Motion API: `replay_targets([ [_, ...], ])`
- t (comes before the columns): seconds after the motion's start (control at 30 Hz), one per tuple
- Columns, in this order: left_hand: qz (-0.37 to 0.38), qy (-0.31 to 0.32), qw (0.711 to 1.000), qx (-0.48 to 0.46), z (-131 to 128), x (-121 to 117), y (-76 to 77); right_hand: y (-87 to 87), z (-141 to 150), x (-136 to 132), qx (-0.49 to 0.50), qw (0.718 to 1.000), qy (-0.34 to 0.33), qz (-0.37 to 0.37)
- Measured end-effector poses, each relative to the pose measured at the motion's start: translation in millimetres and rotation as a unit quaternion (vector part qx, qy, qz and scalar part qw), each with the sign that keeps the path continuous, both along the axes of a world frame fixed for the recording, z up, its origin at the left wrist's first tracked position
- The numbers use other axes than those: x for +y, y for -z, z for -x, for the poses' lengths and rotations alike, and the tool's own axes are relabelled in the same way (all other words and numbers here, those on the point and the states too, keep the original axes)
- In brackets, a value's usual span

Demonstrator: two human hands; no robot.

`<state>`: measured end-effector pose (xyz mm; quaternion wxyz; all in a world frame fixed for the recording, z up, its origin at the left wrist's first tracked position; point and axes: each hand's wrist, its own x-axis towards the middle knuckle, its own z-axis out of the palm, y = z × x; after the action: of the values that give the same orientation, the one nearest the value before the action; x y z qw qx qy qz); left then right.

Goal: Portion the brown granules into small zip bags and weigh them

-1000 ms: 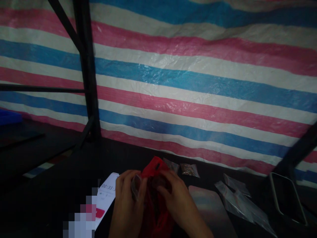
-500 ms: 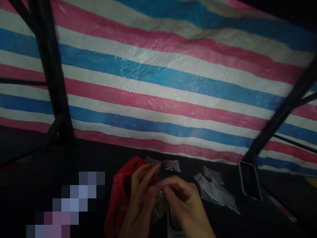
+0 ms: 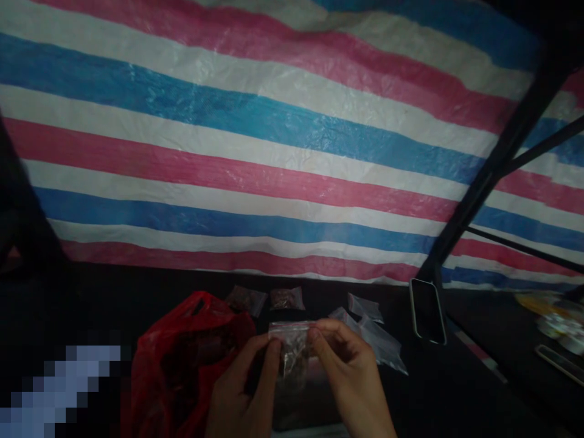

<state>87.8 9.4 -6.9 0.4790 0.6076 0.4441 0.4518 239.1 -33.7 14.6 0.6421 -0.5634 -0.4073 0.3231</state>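
Observation:
A small clear zip bag (image 3: 294, 348) hangs upright between my two hands, its red-lined top edge stretched level. My left hand (image 3: 246, 383) pinches the bag's left side, thumb against fingers. At the upper right corner, my right hand (image 3: 349, 371) grips the bag the same way. Something brownish shows through the plastic, too dim to name. Below the bag lies a flat dark-topped object with a pale edge (image 3: 310, 404), partly covered by my hands. Left of my left hand, an open red plastic bag (image 3: 152, 359) has dark contents inside.
Two filled zip bags (image 3: 286, 298) lie behind the red bag and my hands. Several flat clear zip bags (image 3: 385, 345) are at the right, near a phone (image 3: 427, 313) leaning by a dark frame post (image 3: 479, 191). Striped sheeting (image 3: 255, 170) hangs behind the dark table.
My left hand's raised fingers have come down to pinch the zip bag, which is now spread flat between both hands. The view has swung right, showing more of the red bag.

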Motion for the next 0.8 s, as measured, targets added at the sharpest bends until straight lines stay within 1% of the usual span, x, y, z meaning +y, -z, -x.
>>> replay_targets([
  [0.07,0.015,0.012,1.000,0.018,-6.5,1.6,7.5,2.5,-8.2,-2.0,-0.005,1.000,0.002,0.020],
  [0.13,0.002,0.008,0.999,0.049,-11.8,2.9,12.6,5.6,-17.0,-5.4,-0.032,0.998,-0.015,0.046],
  [0.2,-0.030,-0.027,0.996,0.079,-15.3,4.1,15.0,11.5,-25.4,-8.0,-0.062,0.995,-0.028,0.069],
  [0.23,-0.047,-0.046,0.994,0.090,-16.5,4.6,15.4,15.7,-29.3,-8.4,-0.086,0.993,-0.023,0.080],
  [0.3,-0.072,-0.073,0.989,0.103,-18.0,5.3,15.3,25.7,-36.0,-7.3,-0.162,0.982,0.025,0.092],
  [0.37,-0.089,-0.085,0.987,0.106,-19.0,5.0,15.0,35.2,-41.9,-4.4,-0.242,0.961,0.098,0.090],
  [0.4,-0.098,-0.088,0.986,0.104,-19.4,4.6,15.1,39.1,-44.9,-2.7,-0.264,0.952,0.131,0.081],
  [0.47,-0.113,-0.093,0.984,0.101,-20.0,3.5,16.1,44.8,-52.2,0.2,-0.269,0.945,0.175,0.058],
  [0.57,-0.142,-0.101,0.980,0.101,-19.2,2.3,19.0,50.1,-65.9,2.6,-0.246,0.947,0.205,0.033],
  [0.7,-0.185,-0.118,0.970,0.103,-14.8,2.1,21.0,56.3,-80.0,4.7,-0.239,0.948,0.212,0.020],
  [0.8,-0.196,-0.127,0.967,0.098,-12.6,1.5,19.8,57.3,-81.1,6.5,-0.243,0.948,0.203,0.005],
])
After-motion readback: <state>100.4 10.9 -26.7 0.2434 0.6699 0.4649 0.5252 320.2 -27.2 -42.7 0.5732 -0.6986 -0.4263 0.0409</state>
